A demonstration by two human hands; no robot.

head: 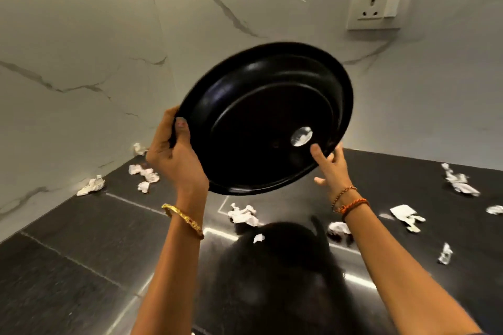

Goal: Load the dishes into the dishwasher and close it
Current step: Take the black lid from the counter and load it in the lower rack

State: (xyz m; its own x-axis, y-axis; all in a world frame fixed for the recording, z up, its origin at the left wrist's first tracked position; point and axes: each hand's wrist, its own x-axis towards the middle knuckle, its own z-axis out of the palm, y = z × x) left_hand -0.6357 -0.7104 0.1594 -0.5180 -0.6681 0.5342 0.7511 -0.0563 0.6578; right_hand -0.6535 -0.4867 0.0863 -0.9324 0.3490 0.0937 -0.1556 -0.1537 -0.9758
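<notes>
A large round black plate is held up in the air, tilted, its underside toward me with a small round silver sticker on it. My left hand grips the plate's left rim, thumb over the edge. My right hand touches the lower right rim with straight fingers. Below the plate, on the dark counter, stands another dark round dish, blurred, with a scrap of paper in it. No dishwasher is in view.
Several crumpled white paper scraps lie scattered over the black counter, left, middle and right. White marble walls meet in a corner at the back left. A wall socket sits at the upper right.
</notes>
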